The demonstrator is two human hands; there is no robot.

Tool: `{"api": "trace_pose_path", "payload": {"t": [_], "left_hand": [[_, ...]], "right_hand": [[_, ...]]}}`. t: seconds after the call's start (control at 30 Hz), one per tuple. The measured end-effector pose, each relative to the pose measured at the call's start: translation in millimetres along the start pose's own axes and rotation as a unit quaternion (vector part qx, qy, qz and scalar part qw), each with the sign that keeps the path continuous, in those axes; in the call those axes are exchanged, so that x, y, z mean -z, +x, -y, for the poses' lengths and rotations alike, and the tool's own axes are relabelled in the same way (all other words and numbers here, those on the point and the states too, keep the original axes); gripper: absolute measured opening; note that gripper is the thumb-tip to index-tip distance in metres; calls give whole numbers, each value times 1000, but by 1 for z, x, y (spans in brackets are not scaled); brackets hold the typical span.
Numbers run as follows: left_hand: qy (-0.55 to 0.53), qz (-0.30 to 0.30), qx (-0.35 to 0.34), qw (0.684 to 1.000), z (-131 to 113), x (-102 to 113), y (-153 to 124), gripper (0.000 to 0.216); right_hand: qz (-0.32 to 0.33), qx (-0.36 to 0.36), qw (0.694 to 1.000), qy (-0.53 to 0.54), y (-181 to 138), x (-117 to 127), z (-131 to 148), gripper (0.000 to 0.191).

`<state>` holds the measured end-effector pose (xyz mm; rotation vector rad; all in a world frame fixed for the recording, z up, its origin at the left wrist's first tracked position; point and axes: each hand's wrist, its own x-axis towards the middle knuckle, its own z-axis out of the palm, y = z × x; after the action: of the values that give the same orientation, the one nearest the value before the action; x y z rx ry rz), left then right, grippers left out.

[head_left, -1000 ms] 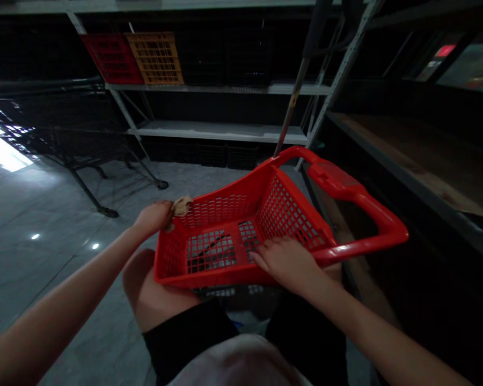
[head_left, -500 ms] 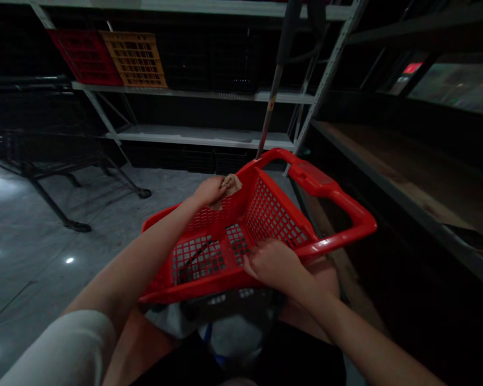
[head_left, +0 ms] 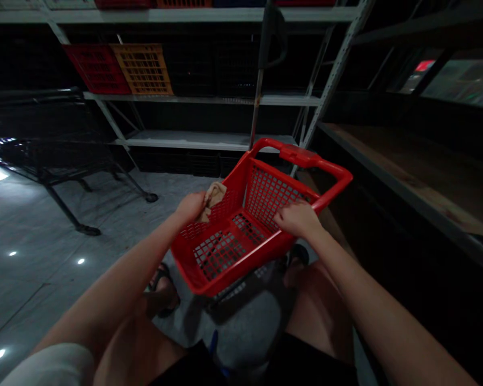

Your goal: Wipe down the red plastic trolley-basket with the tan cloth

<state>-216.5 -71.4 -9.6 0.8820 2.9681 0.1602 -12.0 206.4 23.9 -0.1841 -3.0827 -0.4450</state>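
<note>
A red plastic shopping basket (head_left: 241, 265) with perforated walls and a looped handle (head_left: 334, 198) stands between my knees, tilted in view. My left hand (head_left: 191, 206) is closed on a beige cloth (head_left: 214, 197) at the basket's far left wall. Part of the cloth hangs over the inside of that wall. My right hand (head_left: 298, 217) grips the near right rim of the basket, close to where the handle joins, its fingers curled inward. The basket's inside holds nothing that I can make out.
White metal shelving (head_left: 193, 140) stands ahead, with a red crate (head_left: 99, 68) and a yellow crate (head_left: 143, 69). A black cart (head_left: 60, 177) is at left. A long pole (head_left: 256, 107) rises behind the basket. A wooden ledge (head_left: 418, 179) runs along the right.
The basket has turned and shifted away from me, so my feet now show below it. My left hand has moved left with the cloth. My right hand has moved up and right along the rim.
</note>
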Motion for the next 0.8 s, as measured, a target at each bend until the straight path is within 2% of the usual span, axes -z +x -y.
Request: {"api": "trace_pose_path", "payload": {"t": [0.1,0.17,0.23,0.3,0.4,0.5,0.57,0.63,0.7,0.8], "left_hand": [[-6,-6,17,1000,8,-6,-59,34],[-19,-12,21,1000,4,-15,-98,34],[-40,-25,20,999,-7,-26,-134,46],[-48,-39,14,998,-24,-40,-166,56],[-30,-80,-16,996,-57,-61,-208,61],[-13,-149,-92,984,-87,-76,-240,58],[-18,-187,-162,969,-101,-80,-251,51],[-31,-194,-220,956,-108,-77,-248,44],[-39,-181,-247,951,-111,-68,-231,39],[-31,-161,-248,955,-107,-49,-182,36]], "right_hand": [[-51,-56,997,-4,2,-8,-9,49],[-60,-92,994,23,-6,-11,6,48],[-30,-75,994,75,-23,-13,36,45],[12,-23,990,140,-48,-13,76,41],[81,12,970,229,-90,-8,126,40],[166,-5,949,268,-126,0,142,44],[180,-23,953,245,-143,2,134,49],[171,-23,963,207,-155,1,118,51],[157,-10,971,180,-164,-4,103,48],[125,2,980,156,-173,-15,87,42]]}}
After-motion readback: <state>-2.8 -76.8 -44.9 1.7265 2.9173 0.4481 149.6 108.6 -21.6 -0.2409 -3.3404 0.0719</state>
